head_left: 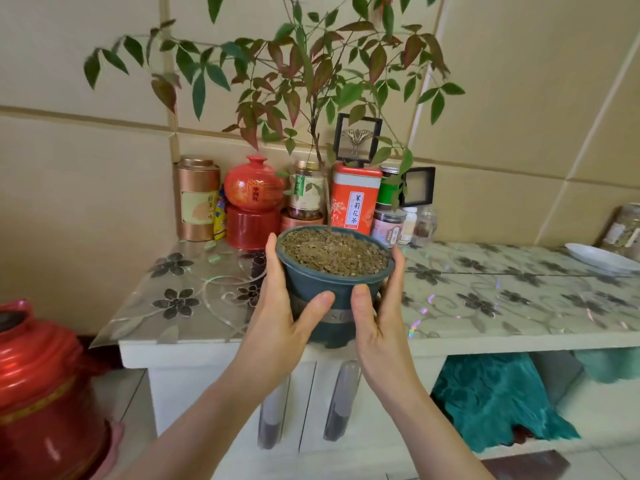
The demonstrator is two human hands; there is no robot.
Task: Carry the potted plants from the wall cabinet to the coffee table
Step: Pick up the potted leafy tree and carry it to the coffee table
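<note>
A dark teal pot (329, 289) filled with brown gritty soil holds a thin-stemmed plant (304, 74) with green and reddish leaves spreading high above it. My left hand (280, 306) grips the pot's left side, thumb across the front. My right hand (377, 306) grips its right side, thumb beside the left one. The pot is at the front edge of the white wall cabinet (207, 344), whose top has a clear flower-patterned cover; whether the pot's base touches the top I cannot tell. The coffee table is out of view.
Tea tins and jars (355, 199), a round red jar (254, 188) and a framed butterfly (358, 138) crowd the cabinet's back against the beige wall. A white plate (599, 258) lies far right. A big red jar (41, 393) stands lower left. Teal cloth (491, 403) fills the open shelf.
</note>
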